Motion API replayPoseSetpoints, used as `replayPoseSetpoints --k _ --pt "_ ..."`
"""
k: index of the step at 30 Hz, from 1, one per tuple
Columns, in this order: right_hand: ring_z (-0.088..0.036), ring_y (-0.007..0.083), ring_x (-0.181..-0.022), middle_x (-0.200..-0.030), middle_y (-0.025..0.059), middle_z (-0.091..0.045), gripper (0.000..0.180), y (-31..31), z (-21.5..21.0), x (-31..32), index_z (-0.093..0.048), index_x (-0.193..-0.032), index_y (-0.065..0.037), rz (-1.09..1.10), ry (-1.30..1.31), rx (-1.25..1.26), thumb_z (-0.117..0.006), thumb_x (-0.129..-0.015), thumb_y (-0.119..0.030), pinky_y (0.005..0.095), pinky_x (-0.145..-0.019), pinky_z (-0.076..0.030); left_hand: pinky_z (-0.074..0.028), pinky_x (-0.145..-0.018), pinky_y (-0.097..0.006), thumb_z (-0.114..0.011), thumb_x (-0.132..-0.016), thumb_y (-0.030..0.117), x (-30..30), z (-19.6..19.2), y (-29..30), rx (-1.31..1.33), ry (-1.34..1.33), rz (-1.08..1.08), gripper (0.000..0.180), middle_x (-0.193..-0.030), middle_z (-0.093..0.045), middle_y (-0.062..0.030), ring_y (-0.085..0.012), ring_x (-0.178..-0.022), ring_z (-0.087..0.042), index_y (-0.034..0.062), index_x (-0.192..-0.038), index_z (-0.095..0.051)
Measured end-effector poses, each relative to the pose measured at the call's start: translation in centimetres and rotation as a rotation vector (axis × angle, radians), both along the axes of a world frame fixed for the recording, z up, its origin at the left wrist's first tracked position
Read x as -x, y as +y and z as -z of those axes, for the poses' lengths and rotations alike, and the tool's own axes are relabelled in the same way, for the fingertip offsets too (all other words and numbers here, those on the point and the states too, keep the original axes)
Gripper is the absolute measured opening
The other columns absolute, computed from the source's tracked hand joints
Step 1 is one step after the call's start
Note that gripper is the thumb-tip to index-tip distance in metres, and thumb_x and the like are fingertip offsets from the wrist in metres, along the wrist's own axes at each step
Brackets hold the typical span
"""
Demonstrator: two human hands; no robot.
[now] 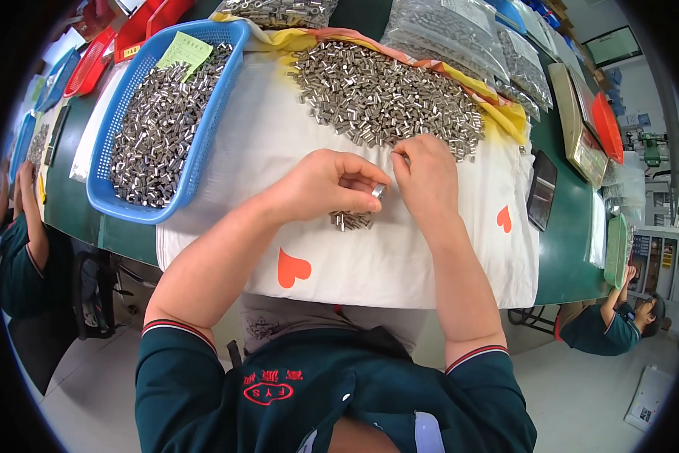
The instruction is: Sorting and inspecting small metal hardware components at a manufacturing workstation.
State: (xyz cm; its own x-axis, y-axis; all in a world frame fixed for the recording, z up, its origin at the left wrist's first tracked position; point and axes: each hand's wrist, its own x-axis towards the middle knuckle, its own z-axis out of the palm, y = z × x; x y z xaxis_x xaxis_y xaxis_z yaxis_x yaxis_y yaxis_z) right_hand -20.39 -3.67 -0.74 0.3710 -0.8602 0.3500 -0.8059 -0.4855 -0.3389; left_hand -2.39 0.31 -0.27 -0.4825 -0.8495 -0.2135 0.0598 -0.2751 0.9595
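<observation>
Small shiny metal sleeves lie in a broad heap (377, 94) on a white cloth (226, 189). My left hand (317, 185) is closed in front of the heap, with a short metal sleeve (378, 191) between thumb and fingertips. Beneath those fingers sits a little cluster of metal sleeves (351, 221), partly hidden by the hand. My right hand (429, 177) is at the heap's near edge, its thumb and curled fingers pinched together. Whatever it may hold does not show. The two hands are close but apart.
At left stands a blue perforated basket (101, 181) full of similar sleeves, with a green slip (185, 54) on top. Clear bags of metal parts (449, 34) lie behind the heap. A dark phone (542, 189) rests at right. Other people work at both sides.
</observation>
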Motion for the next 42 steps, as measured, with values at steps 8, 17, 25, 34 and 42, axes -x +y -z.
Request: replayPoseSetpoints --k 8,17,25,34,42 --pt "-0.055 0.0122 -0.065 -0.073 0.0051 -0.060 0.006 0.8 -2.7 0.2 -0.061 -0.078 -0.003 -0.215 -0.646 -0.531 -0.062 -0.072 -0.002 0.0226 -0.059 -0.043 -0.047 -0.072 -0.021 -0.063 -0.076 -0.001 -0.6 0.5 -1.0 -0.082 0.162 -0.142 0.033 -0.091 -0.061 -0.0026 -0.0072 -0.082 -0.057 0.0001 -0.107 -0.056" --pt "-0.056 0.0146 -0.069 -0.076 0.0053 -0.061 0.009 2.3 -2.4 -0.3 -0.060 -0.077 -0.002 -0.247 -0.526 -0.402 -0.062 -0.069 0.003 0.0250 -0.061 -0.044 -0.046 -0.068 -0.019 -0.064 -0.077 0.003 -0.4 1.5 -0.3 -0.060 0.189 -0.183 0.030 -0.087 -0.061 -0.0021 -0.0058 -0.076 -0.056 -0.0015 -0.106 -0.057" --pt "-0.056 0.0245 -0.069 -0.073 0.0079 -0.059 0.011 2.7 -2.5 -1.1 -0.057 -0.073 -0.003 -0.304 -0.266 0.030 -0.061 -0.066 0.002 0.0323 -0.061 -0.046 -0.046 -0.067 -0.020 -0.066 -0.075 0.004 -0.2 0.3 -0.1 0.047 -0.084 -0.234 0.031 -0.082 -0.062 -0.0036 -0.0064 -0.075 -0.056 -0.0018 -0.104 -0.058" --pt "-0.057 0.0136 -0.066 -0.073 0.0050 -0.060 0.011 1.8 -3.6 -0.1 -0.059 -0.082 -0.001 -0.241 -0.443 -0.468 -0.062 -0.071 -0.002 0.0247 -0.058 -0.044 -0.047 -0.070 -0.021 -0.065 -0.075 0.003 -0.5 0.3 -0.7 -0.024 0.071 -0.186 0.031 -0.089 -0.062 -0.0069 -0.0090 -0.080 -0.058 -0.0036 -0.104 -0.057" --pt "-0.054 0.0107 -0.063 -0.071 0.0036 -0.059 0.011 -0.5 -1.6 2.2 -0.061 -0.083 -0.003 0.080 -0.471 -0.541 -0.062 -0.074 -0.009 0.0235 -0.059 -0.043 -0.048 -0.069 -0.021 -0.068 -0.073 0.004 -0.2 0.1 -0.1 -0.026 -0.033 -0.012 0.031 -0.086 -0.062 -0.0038 -0.0070 -0.078 -0.058 -0.0026 -0.101 -0.058"
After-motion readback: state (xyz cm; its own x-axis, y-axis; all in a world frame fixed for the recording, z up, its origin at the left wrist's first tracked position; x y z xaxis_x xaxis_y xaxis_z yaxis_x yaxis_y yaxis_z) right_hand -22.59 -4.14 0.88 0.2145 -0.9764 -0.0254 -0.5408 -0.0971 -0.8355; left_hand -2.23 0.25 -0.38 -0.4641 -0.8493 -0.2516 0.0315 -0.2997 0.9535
